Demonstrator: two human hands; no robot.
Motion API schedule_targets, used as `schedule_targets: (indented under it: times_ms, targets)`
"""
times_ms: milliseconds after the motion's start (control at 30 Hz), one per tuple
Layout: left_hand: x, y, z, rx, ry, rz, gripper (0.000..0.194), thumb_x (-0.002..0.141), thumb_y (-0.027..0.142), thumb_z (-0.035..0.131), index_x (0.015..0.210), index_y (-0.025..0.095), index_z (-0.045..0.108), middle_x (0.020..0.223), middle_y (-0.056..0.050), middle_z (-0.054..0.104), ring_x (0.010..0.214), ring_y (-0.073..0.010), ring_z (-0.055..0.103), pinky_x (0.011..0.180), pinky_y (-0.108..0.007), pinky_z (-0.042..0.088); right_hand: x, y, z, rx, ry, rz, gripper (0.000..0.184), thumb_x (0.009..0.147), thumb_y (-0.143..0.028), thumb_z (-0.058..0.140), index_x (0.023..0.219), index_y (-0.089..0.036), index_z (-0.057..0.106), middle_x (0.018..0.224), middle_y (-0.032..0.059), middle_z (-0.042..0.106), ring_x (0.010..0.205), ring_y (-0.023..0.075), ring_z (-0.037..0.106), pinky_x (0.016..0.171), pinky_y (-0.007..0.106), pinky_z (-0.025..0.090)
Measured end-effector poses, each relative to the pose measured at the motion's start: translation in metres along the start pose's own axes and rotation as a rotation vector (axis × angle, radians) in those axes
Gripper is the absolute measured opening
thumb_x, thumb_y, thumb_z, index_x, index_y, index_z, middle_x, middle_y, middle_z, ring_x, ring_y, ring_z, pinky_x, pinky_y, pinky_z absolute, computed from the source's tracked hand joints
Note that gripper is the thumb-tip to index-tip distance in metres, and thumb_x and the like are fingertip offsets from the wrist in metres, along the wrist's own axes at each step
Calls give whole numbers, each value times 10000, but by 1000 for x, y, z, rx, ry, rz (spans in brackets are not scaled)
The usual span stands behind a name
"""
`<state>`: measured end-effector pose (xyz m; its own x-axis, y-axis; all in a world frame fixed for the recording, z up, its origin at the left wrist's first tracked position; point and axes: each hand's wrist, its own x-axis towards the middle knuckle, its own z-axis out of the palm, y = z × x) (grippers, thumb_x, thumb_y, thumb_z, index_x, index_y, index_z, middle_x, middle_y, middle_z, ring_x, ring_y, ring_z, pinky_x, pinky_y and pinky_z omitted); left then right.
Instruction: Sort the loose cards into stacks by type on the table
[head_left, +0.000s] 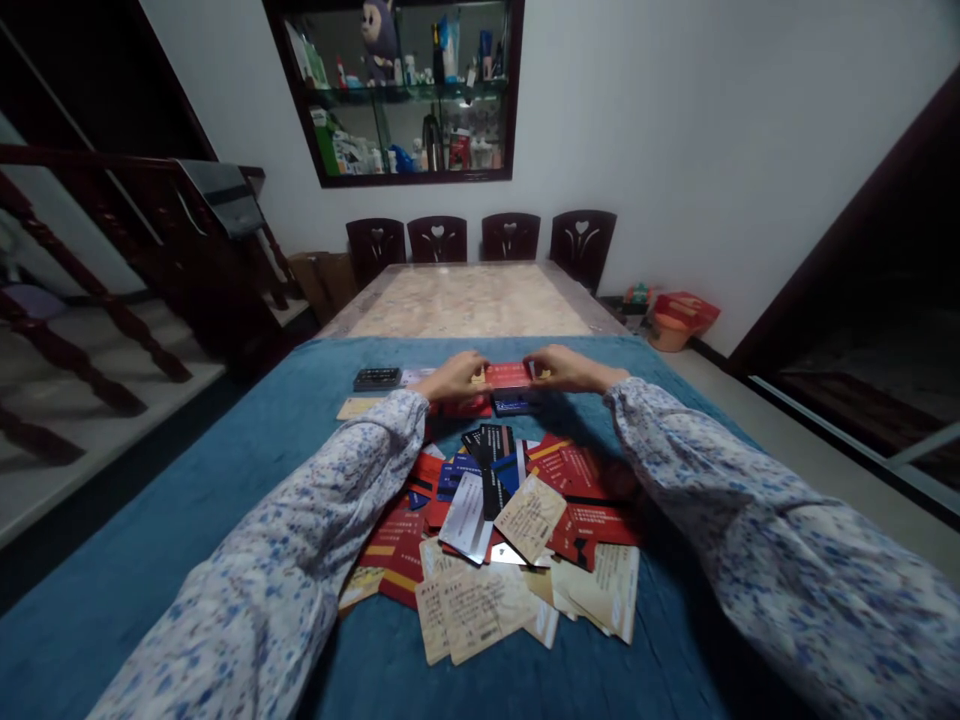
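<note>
A red card is held up by its two short ends, with my left hand at one end and my right hand at the other. Both hands are closed in a pinch; whether more cards lie behind it I cannot tell. Just below sits a stack of dark blue cards, beside red cards partly hidden by my left hand. Further left are a stack of black cards and a beige card. Nearer me spreads a loose pile of mixed cards, red, beige, blue, black and silver.
A blue cloth covers the near part of the table, and the bare stone-patterned top shows beyond. Several dark chairs stand at the far end. An orange bin is on the floor at right, a railing at left.
</note>
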<state>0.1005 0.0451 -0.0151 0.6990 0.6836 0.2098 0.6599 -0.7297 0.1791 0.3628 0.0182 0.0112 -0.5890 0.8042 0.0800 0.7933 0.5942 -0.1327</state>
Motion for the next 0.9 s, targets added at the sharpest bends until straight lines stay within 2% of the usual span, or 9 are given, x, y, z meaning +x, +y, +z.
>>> schedule_targets:
  times_ms: [400, 600, 767, 900]
  targets:
    - [24, -7, 10, 50, -18, -46, 422, 861, 416, 715, 1178, 137, 711, 1110, -124, 689, 978, -260, 636, 843, -341, 509, 17, 22, 7, -23, -42, 36, 290, 856, -325, 713, 1079, -147, 764, 1009, 91, 781, 849, 198, 676, 707, 253, 446]
    - [31, 1, 13, 78, -84, -119, 419, 879, 395, 713, 1203, 131, 705, 1194, -156, 672, 1084, -300, 641, 901, -364, 510, 24, 30, 12, -56, -88, 61, 318, 866, -314, 722, 1125, -133, 764, 1018, 104, 788, 874, 204, 692, 714, 248, 453]
    - [33, 6, 10, 160, -158, -160, 449, 913, 439, 662, 1261, 156, 682, 1265, -157, 641, 1195, -328, 609, 954, -389, 508, 30, 36, 16, -83, -125, 54, 330, 882, -392, 710, 1113, -163, 765, 1027, 96, 787, 888, 204, 698, 736, 242, 455]
    - [32, 10, 8, 186, -193, -188, 462, 922, 461, 640, 1285, 178, 673, 1312, -153, 612, 1255, -339, 570, 986, -412, 498, 32, 37, 19, -106, -124, 55, 338, 875, -420, 703, 1088, -166, 770, 1027, 110, 781, 900, 232, 697, 793, 279, 463]
